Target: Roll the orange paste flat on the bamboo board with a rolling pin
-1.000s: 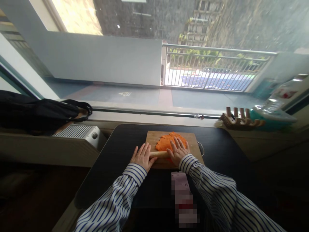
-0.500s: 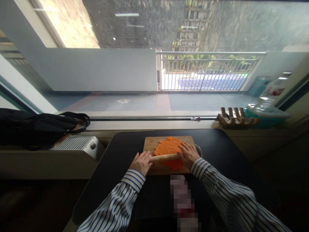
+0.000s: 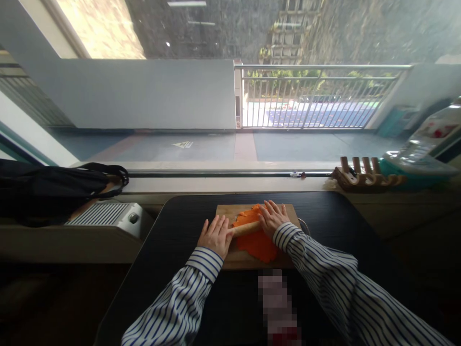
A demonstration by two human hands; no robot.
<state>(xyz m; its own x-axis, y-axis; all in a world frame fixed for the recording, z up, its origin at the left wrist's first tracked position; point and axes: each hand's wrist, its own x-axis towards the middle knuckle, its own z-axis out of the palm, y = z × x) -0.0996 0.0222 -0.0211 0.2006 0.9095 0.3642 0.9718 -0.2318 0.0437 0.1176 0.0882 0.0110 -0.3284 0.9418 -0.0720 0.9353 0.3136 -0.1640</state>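
A wooden rolling pin (image 3: pixel 246 229) lies across a flattened orange sheet of dough (image 3: pixel 258 245) on a wooden cutting board (image 3: pixel 230 260), its right end slightly farther away. My left hand (image 3: pixel 216 235) rests on the pin's left end, fingers stretched forward over the board. On the right end lies my right hand (image 3: pixel 272 218), palm down, its fingers extended and slightly spread above the dough's far right part. Both hands press from above rather than wrapping round the pin, whose ends they hide. The dough has an uneven edge and shows on both sides of the pin.
The board sits on a black table (image 3: pixel 173 250). Behind my right wrist, a round metal rim (image 3: pixel 304 226) shows partly. A wooden rack (image 3: pixel 367 175), a teal container (image 3: pixel 414 173) and a clear bottle (image 3: pixel 432 132) stand along the windowsill. A black bag (image 3: pixel 54 190) lies at left.
The rolling pin has moved away from me over the dough, with both hands on it. More dough shows on the near side. My right fingers reach farther forward, and the view has shifted slightly.
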